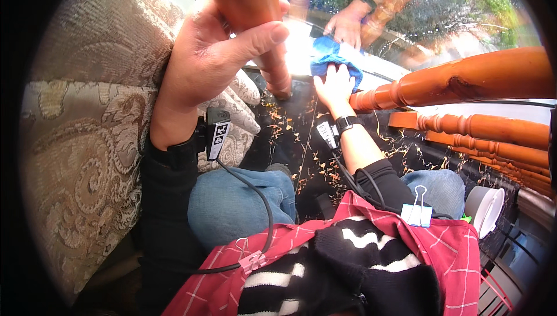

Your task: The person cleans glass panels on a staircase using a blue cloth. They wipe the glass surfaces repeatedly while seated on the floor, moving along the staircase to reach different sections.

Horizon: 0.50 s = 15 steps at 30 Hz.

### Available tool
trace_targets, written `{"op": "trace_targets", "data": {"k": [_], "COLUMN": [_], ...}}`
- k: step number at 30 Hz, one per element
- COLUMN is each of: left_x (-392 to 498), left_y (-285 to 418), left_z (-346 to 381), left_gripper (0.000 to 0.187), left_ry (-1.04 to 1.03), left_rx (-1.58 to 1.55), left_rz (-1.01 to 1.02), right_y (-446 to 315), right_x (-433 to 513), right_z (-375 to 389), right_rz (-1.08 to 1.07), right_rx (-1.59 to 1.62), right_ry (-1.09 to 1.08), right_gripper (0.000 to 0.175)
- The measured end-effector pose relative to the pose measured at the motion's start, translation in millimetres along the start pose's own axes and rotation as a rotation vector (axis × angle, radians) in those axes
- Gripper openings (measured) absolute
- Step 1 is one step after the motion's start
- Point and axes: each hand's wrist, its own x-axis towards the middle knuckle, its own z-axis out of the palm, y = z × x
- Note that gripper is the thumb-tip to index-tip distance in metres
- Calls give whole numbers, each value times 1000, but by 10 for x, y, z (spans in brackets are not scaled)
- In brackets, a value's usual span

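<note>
My left hand (217, 50) grips a turned wooden baluster (243, 0) at the upper left of centre, its thumb across the front of the post. Right of it and lower down, my right hand (336, 87) presses a blue cloth (324, 55) against the foot of a window pane (439, 15), at its pale frame. The fingertips of that hand lie on the cloth's near edge. The glass bears many drops and mirrors the hand and the posts.
Patterned curtain fabric (104, 150) hangs along the left. Several more turned balusters (491, 76) reach in from the right, close to my right wrist. Black marbled stone (283, 129) lies below. A white round container (483, 209) stands at the lower right. Cables run from both wrists.
</note>
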Motion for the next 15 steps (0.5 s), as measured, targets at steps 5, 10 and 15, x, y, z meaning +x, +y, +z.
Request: {"op": "trace_targets", "data": {"k": [5,10,15], "left_x": [-10,28,-9], "left_y": [46,50,95], "left_z": [1,60,25], "left_gripper": [46,50,54], "left_ry": [-35,29,47], "left_rx": [48,11,60], "left_rz": [-56,-16,-108], "right_y": [8,-447,-558], "right_x": [71,159,314], "right_z": [-79,128,303], "right_rz": [-26,-293,-459], "right_rx": [26,462,141], "right_ry": [-98,-205,34], "right_gripper": [54,37,41]}}
